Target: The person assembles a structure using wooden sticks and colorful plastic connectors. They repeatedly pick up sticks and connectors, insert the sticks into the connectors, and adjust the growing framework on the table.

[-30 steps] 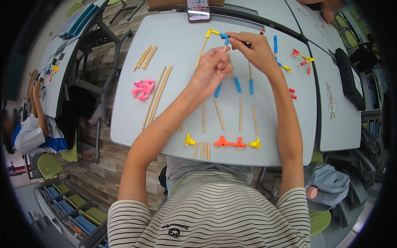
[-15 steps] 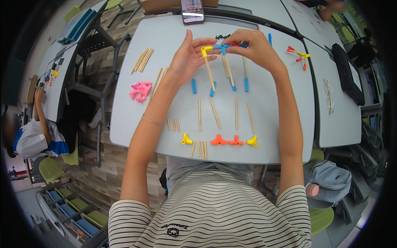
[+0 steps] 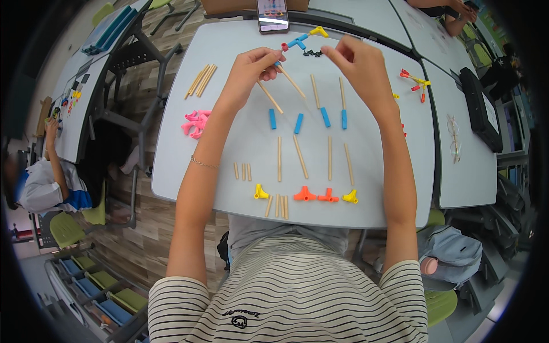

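Observation:
My left hand [image 3: 255, 74] is closed on a frame of wooden sticks and plastic connectors over the far middle of the table. A blue connector [image 3: 278, 64] shows at its fingertips, with wooden sticks [image 3: 291, 81] slanting down from there. The frame's far side carries a red connector [image 3: 285, 47], a blue three-way connector [image 3: 297, 42] and a yellow connector [image 3: 319, 32]. To the right, my right hand [image 3: 361, 71] has bent fingers, the thumb apart from them, and nothing visible in its grasp. Its thumb is nearest to small black pieces [image 3: 313, 53].
Blue tubes [image 3: 299, 123] and loose sticks [image 3: 279, 159] lie in rows on the white table [image 3: 171, 166]. Orange connectors [image 3: 305, 194] and yellow connectors [image 3: 350, 196] line the near edge; pink connectors [image 3: 197, 123] lie left. A phone [image 3: 273, 16] stands at the back; glasses [image 3: 454, 139] lie right.
The frame has turned and swung left into my left hand, its yellow connector now at the far right end. My right hand has let go of it and moved slightly right.

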Tool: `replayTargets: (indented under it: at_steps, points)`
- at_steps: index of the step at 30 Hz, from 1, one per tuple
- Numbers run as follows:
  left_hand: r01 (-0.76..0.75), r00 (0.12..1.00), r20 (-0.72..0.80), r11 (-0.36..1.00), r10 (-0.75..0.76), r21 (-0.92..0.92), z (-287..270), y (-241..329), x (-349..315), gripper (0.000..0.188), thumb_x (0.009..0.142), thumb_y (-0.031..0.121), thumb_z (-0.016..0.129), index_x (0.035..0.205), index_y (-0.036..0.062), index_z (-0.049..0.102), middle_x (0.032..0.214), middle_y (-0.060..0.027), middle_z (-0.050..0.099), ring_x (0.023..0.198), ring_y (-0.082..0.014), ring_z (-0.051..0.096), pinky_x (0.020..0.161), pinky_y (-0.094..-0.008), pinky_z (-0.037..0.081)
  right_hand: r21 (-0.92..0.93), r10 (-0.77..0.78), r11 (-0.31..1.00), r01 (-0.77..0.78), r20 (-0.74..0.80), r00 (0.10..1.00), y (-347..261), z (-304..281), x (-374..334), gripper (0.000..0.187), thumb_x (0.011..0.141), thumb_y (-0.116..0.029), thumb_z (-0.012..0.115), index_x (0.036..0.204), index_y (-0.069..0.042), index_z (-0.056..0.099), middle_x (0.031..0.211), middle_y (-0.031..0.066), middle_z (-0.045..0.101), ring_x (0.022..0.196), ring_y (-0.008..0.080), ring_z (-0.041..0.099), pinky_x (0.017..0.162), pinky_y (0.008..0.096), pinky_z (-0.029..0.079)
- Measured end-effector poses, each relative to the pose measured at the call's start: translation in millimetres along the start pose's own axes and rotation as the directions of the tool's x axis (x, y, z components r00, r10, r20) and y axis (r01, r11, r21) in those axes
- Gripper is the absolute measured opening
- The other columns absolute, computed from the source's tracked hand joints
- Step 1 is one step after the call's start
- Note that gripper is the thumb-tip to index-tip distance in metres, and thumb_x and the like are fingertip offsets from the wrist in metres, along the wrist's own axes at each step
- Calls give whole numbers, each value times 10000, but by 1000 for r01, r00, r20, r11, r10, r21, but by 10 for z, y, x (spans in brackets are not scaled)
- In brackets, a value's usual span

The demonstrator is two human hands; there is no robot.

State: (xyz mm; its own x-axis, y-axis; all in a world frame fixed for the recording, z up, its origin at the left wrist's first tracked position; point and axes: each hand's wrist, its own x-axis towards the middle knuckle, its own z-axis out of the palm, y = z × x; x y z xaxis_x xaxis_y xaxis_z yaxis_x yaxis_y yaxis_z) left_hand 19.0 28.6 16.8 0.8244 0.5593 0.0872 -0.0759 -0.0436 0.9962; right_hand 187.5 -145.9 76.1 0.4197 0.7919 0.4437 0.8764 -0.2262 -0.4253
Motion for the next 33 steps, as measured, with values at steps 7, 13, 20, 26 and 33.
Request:
replayTargets:
  at_steps: [7,13,20,26,33]
  points:
    - [-17,1000,-15,1000,17,-5,79,71,-45,271,1009,263,601,1090,29,710,806,2,655,690,-38,552,643,-181,405,-108,336,940,-323,450,827,49,450,-151,320,787,-299,785,757,12,714,693,178,704,683,278,714,685,346,568]
    - [-41,999,-17,999,42,16,81,43,-35,308,1009,281,591,1155,29,688,904,-35,718,748,-62,581,699,-195,448,10,238,967,-253,305,922,102,464,-148,226,798,-208,723,794,18,715,711,153,705,645,227,674,662,317,541]
    - [-34,999,-21,998,33,-48,55,45,-33,330,1016,251,574,1237,18,651,957,-42,710,772,-77,605,706,-205,457,609,127,725,-320,338,932,135,223,-16,254,896,-227,665,1028,-29,756,773,-6,644,640,44,496,602,203,396]
    - [-10,1000,-6,989,10,-149,71,65,-38,357,1024,216,560,1315,14,602,948,-35,682,794,-91,628,692,-221,455,726,167,638,-257,194,967,175,341,-17,265,945,-187,627,1131,-36,740,799,-20,628,665,30,494,592,183,397]
    - [-22,998,61,981,34,-193,93,65,-42,404,1032,186,530,1398,17,536,935,-39,669,802,-107,630,688,-241,457,775,163,585,-237,174,971,179,420,-17,235,1007,-198,591,1153,-40,686,788,-45,580,698,11,505,623,174,414]
